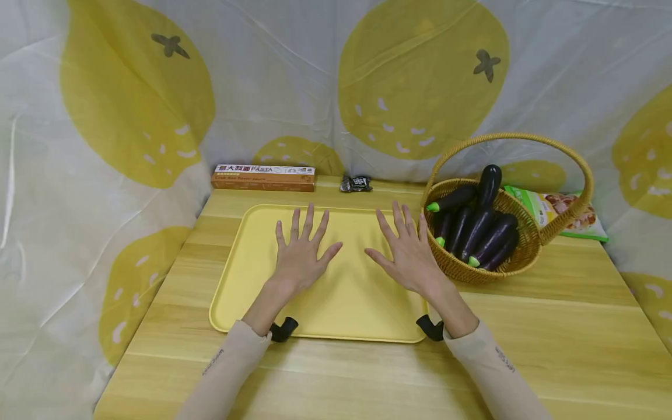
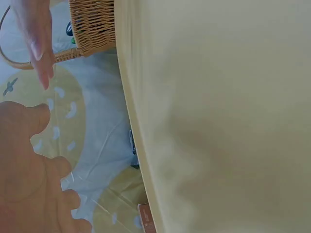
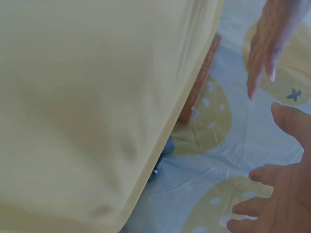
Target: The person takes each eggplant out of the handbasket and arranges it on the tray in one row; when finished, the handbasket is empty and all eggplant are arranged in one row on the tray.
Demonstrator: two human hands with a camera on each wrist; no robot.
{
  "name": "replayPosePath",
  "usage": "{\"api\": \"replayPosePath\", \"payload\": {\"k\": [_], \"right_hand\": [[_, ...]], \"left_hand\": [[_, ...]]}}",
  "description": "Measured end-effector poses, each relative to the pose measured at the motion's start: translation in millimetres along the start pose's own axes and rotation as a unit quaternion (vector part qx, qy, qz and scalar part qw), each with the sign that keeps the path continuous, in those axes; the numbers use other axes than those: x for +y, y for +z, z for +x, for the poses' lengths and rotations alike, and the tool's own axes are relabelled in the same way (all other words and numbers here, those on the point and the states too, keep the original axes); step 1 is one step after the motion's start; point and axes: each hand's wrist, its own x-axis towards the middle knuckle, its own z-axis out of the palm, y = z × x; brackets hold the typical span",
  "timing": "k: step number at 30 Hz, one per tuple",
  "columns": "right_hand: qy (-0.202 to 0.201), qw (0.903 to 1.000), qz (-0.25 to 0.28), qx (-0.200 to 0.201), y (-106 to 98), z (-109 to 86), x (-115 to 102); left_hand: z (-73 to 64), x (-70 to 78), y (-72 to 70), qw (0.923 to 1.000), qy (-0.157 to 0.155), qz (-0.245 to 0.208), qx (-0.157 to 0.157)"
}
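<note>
Both hands hover palm-down over a yellow tray (image 1: 336, 315) with fingers spread, holding nothing. My left hand (image 1: 301, 256) is above the tray's left half, and my right hand (image 1: 409, 256) is above its right half. Just beyond the right fingertips stands a wicker basket (image 1: 530, 259) with a tall arched handle. Several dark eggplants (image 1: 478, 227) with green stem ends lie heaped in it. In the left wrist view the tray's bare surface (image 2: 233, 97) fills the right side; in the right wrist view the tray (image 3: 87, 97) fills the left.
Behind the tray lie a pasta box (image 1: 262, 178) and a small black packet (image 1: 356, 184). A green and white bag (image 1: 569, 213) lies behind the basket at the right. A lemon-print cloth (image 1: 294, 76) hangs around the wooden table (image 1: 551, 338).
</note>
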Motion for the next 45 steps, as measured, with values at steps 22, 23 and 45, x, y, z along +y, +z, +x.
{"api": "replayPosePath", "payload": {"k": [22, 23, 45], "right_hand": [[-0.012, 0.999, 0.041, 0.016, -32.6, -28.5, 29.0], [-0.01, 0.9987, 0.047, 0.017, -34.5, -30.3, 31.9], [0.084, 0.9775, 0.191, 0.033, -77.4, -64.0, 93.3]], "left_hand": [[-21.4, -165.8, -62.6, 0.9638, -0.008, -0.241, -0.114], [-21.5, -172.9, -62.8, 0.9616, -0.006, -0.247, -0.121], [-29.5, -239.9, -54.0, 0.9303, 0.067, -0.28, -0.227]]}}
